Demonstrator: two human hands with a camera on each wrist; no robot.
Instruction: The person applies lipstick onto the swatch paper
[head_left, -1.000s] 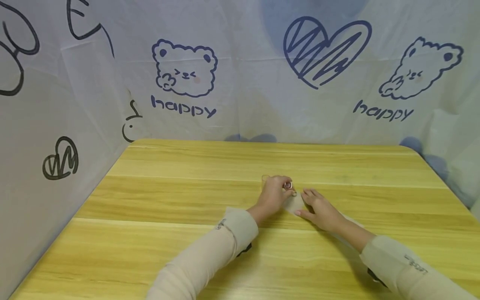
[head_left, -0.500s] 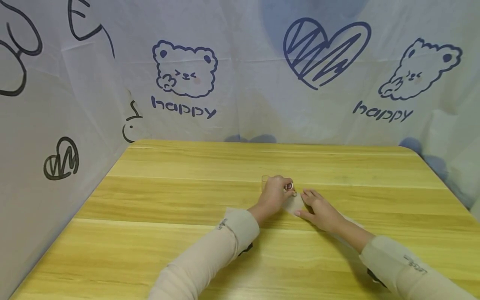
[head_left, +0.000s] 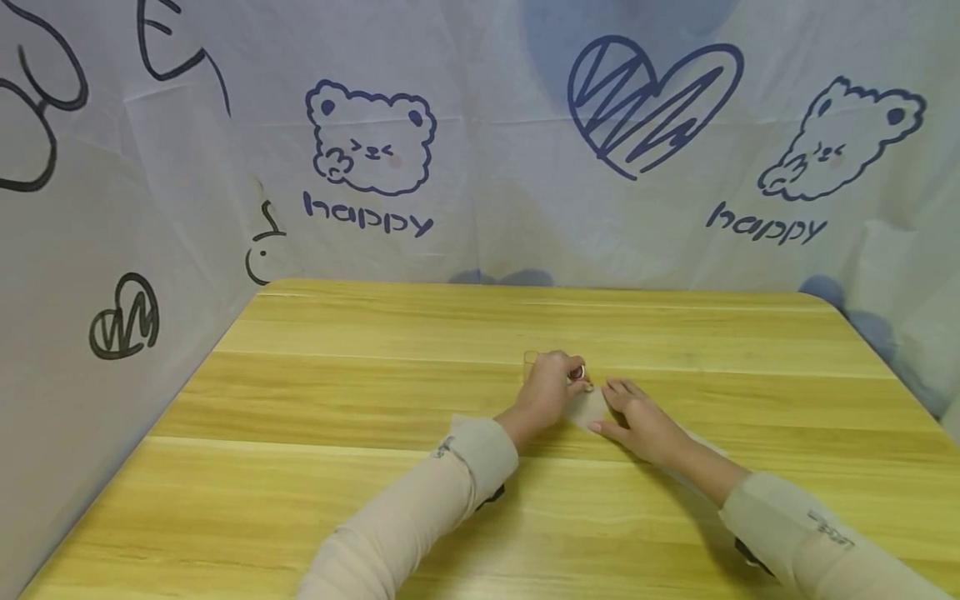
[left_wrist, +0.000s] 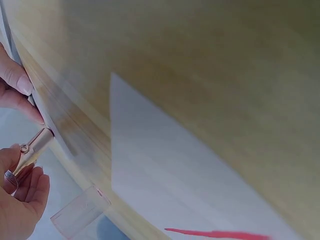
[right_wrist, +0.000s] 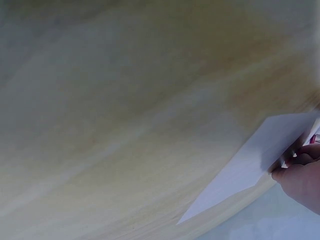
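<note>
Head view: hardly any change was shown, suggesting a steadying pause.
At ten o'clock from the right hand (head_left: 637, 421), spread on paper (head_left: 587, 410), the metallic tube (left_wrist: 39, 141) was pinched by the left hand (head_left: 549, 385).

- Yellow wood-grain table (head_left: 337, 392) under the left hand (head_left: 549, 385)
- Creased pale wall (head_left: 498, 183) beyond it, bearing a blue heart (head_left: 651, 107)
- White doodled wall (head_left: 176, 200) to its left

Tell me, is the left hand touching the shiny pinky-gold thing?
Touching. The left wrist view shows the left hand pinching the shiny pinky-gold thing, with no gap between them.
</note>
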